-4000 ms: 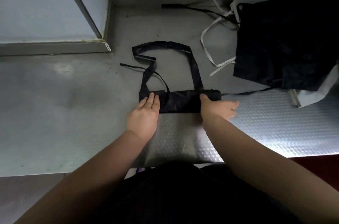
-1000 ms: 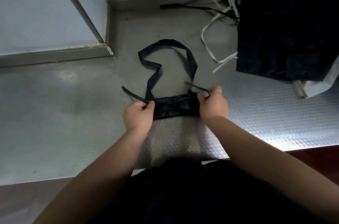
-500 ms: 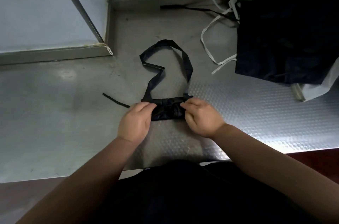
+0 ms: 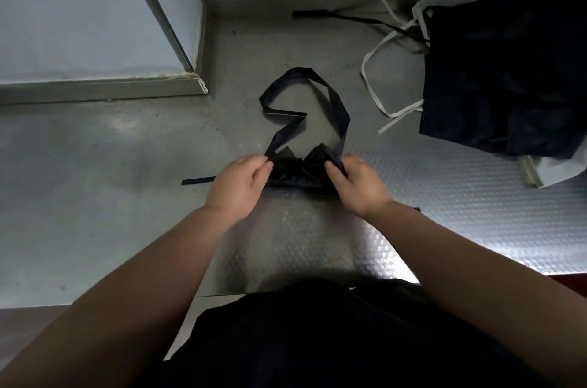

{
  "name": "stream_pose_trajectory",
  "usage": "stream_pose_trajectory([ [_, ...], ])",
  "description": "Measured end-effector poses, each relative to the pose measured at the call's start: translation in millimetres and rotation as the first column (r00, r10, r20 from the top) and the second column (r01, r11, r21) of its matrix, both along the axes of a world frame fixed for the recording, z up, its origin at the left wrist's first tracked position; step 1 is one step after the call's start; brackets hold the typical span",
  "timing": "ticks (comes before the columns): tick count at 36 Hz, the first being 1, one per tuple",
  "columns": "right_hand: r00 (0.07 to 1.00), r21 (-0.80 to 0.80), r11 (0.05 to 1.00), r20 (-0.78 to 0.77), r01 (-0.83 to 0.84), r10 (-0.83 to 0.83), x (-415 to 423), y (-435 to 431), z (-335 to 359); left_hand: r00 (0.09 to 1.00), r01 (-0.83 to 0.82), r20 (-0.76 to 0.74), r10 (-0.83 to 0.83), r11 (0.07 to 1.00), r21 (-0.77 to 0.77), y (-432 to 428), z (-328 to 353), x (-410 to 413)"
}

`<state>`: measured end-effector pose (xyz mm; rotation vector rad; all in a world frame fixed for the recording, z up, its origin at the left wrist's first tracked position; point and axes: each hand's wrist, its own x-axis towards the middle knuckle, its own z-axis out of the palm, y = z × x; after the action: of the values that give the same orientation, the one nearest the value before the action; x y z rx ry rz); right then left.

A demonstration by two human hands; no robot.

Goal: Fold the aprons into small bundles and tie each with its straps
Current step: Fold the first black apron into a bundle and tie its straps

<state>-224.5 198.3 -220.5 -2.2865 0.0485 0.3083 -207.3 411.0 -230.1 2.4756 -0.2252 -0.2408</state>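
A black apron folded into a small bundle lies on the steel counter in front of me, pinched in at its middle. My left hand grips the bundle's left end and my right hand grips its right end, fingers curled into the cloth. The wide neck loop runs from the bundle away from me across the counter. One thin strap end sticks out to the left past my left hand. Where the straps cross is hidden between my hands.
A heap of dark aprons with white straps lies at the back right. A wall and a raised steel ledge close off the back left. The counter's front edge runs just before my body.
My hands have drawn apart to the bundle's ends, and the bundle now looks cinched in the middle like a bow. The thin strap end at the left has been pulled in closer.
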Motion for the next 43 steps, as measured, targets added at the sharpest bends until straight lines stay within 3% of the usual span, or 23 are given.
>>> stream_pose_trajectory([
  [4, 0.945, 0.293, 0.912, -0.245, 0.286, -0.217, 8, 6, 6, 0.974, -0.162, -0.172, 0.148, 0.984, -0.071, -7, 11, 15],
  [7, 0.927, 0.468, 0.835, -0.354, 0.288, -0.122, 10, 5, 15, 0.918, -0.324, -0.291, 0.269, 0.932, -0.161, -8, 11, 21],
  [9, 0.937, 0.434, 0.883, -0.35, 0.176, -0.015, 12, 4, 20, 0.873, -0.42, -0.37, 0.319, 0.877, -0.235, -6, 12, 23],
  [12, 0.972, 0.238, 0.971, -0.234, 0.026, 0.032, 16, 7, 22, 0.8, -0.519, -0.499, 0.335, 0.804, -0.292, -4, 18, 25],
  [14, 0.987, 0.194, 0.98, -0.157, 0.041, -0.011, 18, 8, 20, 0.76, -0.559, -0.558, 0.334, 0.773, -0.3, -2, 22, 29],
  [17, 0.967, 0.333, 0.919, -0.208, 0.209, -0.145, 23, 7, 21, 0.728, -0.613, -0.621, 0.29, 0.68, -0.402, 1, 33, 33],
  [19, 0.932, 0.463, 0.822, -0.298, 0.33, -0.207, 28, 7, 26, 0.796, -0.53, -0.571, 0.202, 0.69, -0.494, 3, 38, 32],
  [21, 0.905, 0.525, 0.755, -0.368, 0.394, -0.216, 34, 6, 33, 0.88, -0.396, -0.45, 0.153, 0.759, -0.516, 0, 45, 28],
  [26, 0.919, 0.483, 0.819, -0.373, 0.309, -0.127, 44, 8, 52, 0.896, -0.436, -0.314, 0.314, 0.756, -0.488, -9, 59, 31],
  [30, 0.95, 0.422, 0.9, -0.31, 0.113, 0.027, 47, 16, 65, 0.851, -0.524, -0.245, 0.464, 0.774, -0.356, -12, 64, 39],
  [32, 0.967, 0.342, 0.938, -0.253, 0.065, 0.026, 50, 20, 68, 0.844, -0.537, -0.201, 0.498, 0.794, -0.284, -14, 67, 42],
  [36, 0.971, 0.384, 0.899, -0.193, 0.209, -0.143, 60, 14, 87, 0.885, -0.466, -0.153, 0.441, 0.852, -0.238, -28, 81, 41],
  [39, 0.976, 0.385, 0.907, -0.192, 0.174, -0.105, 62, 6, 102, 0.889, -0.456, -0.127, 0.439, 0.873, -0.171, -36, 94, 47],
  [43, 0.981, 0.304, 0.938, -0.145, 0.168, -0.128, 59, 4, 109, 0.936, -0.351, 0.09, 0.341, 0.92, 0.172, -51, 115, 53],
])
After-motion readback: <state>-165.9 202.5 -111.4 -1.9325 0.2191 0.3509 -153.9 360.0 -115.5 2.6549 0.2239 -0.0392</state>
